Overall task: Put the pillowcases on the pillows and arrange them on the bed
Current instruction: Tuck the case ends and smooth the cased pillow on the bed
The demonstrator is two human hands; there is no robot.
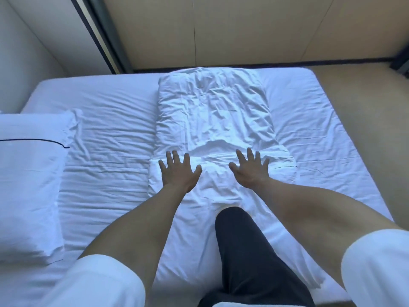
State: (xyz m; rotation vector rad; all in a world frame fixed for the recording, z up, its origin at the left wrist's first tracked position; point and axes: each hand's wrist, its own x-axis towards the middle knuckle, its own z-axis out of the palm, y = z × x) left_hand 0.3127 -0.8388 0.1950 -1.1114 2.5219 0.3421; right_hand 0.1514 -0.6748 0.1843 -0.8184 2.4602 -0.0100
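A white pillow in a wrinkled white pillowcase point(212, 111) lies lengthwise in the middle of the bed point(106, 120), its open end toward me. My left hand point(178, 171) and my right hand point(251, 169) rest flat on that near end, fingers spread, holding nothing. The loose flap of the pillowcase runs back under my hands toward my dark-trousered knee point(247, 251), which is on the mattress. A second pillow point(28, 178), cased in white with a thin dark piping line, lies at the left edge of the bed.
A beige wall panel point(243, 29) stands behind the far side of the bed. A dark vertical frame point(104, 34) runs at the back left. Tan floor point(365, 103) shows to the right of the mattress.
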